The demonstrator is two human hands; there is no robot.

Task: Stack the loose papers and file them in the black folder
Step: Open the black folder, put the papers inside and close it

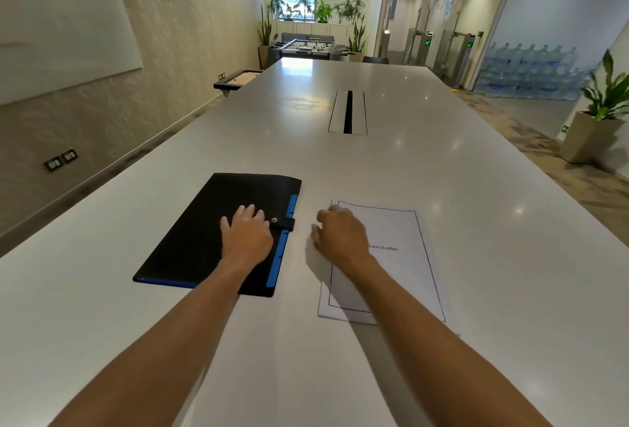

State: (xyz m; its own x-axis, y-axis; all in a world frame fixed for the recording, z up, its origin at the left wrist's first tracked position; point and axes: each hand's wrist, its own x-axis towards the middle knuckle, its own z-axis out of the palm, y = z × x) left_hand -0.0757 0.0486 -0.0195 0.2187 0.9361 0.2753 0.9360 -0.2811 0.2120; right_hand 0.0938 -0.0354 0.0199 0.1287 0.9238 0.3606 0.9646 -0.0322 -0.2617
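Note:
A black folder (204,232) with blue inner edges lies closed on the white table (374,161), its strap snapped down with a metal button. My left hand (246,236) rests flat on the folder's cover, just left of the snap. To the right lies a stack of white papers (398,266) with a black border and printed heading. My right hand (340,236) hovers over the stack's upper left corner, fingers loosely curled and holding nothing.
A cable slot (348,113) is set into the table's middle farther away. Potted plants (602,103) stand by the right wall. A foosball table (311,47) sits beyond the table's far end. A whiteboard (61,25) hangs on the left wall.

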